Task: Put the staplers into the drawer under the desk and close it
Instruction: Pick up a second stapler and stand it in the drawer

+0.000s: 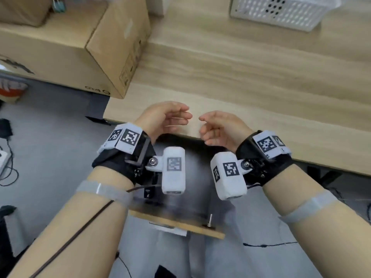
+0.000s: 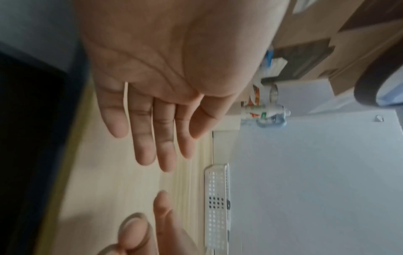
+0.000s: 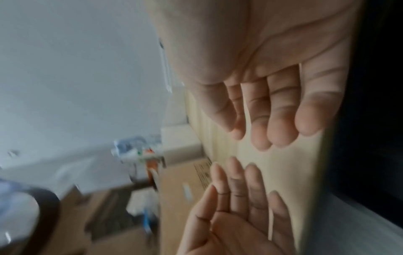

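No stapler shows in any view. My left hand (image 1: 176, 119) and right hand (image 1: 208, 127) hover side by side over the front edge of the light wooden desk (image 1: 251, 81), palms facing each other. The fingers are relaxed and hold nothing. In the left wrist view my left hand (image 2: 157, 129) lies with straight fingers above the desktop. In the right wrist view my right hand (image 3: 268, 112) is the same. Below the desk edge, the drawer's wooden front (image 1: 176, 224) stands out toward me. Its dark inside is mostly hidden by the wrist cameras.
A large cardboard box (image 1: 80, 47) stands at the desk's left end. A white perforated basket (image 1: 281, 11) sits at the back right of the desk. Cables lie on the grey floor (image 1: 50, 137) to the left.
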`<state>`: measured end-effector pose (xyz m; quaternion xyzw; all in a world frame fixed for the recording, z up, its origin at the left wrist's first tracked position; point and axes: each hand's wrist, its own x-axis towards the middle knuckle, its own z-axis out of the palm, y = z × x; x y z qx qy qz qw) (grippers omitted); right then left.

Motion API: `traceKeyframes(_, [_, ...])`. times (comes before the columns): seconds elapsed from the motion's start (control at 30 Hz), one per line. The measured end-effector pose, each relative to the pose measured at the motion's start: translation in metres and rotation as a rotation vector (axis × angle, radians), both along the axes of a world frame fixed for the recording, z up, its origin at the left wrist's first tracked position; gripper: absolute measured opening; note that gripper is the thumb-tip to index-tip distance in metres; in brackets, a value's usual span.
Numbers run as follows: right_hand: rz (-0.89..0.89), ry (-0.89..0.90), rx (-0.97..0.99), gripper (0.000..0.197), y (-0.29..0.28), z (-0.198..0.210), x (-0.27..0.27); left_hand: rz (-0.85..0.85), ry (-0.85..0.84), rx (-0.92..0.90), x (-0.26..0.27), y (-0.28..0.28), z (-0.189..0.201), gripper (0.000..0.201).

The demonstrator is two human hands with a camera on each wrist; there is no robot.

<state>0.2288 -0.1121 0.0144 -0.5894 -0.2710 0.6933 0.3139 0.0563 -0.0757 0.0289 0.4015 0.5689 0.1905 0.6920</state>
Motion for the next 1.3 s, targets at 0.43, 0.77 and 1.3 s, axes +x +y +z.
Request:
traceKeyframes(0.43, [-0.435,-0.412,0.11,0.018,-0.001,0.025,0.287,-0.074,0.39,0.017,0.302,0.036,-0.018,0.072])
traceKeyframes(0.77, [-0.834,-1.073,-0.029,0.078,0.013,-0.016,0.446,-0.168,0.946,0.015,0.369,0.032,-0.037,0.123])
traceKeyframes(1.3, [-0.746,-0.594,-0.008,0.029,0.005,-0.025,0.424,-0.274,0.91,0.009,0.357,0.031,-0.032,0.121])
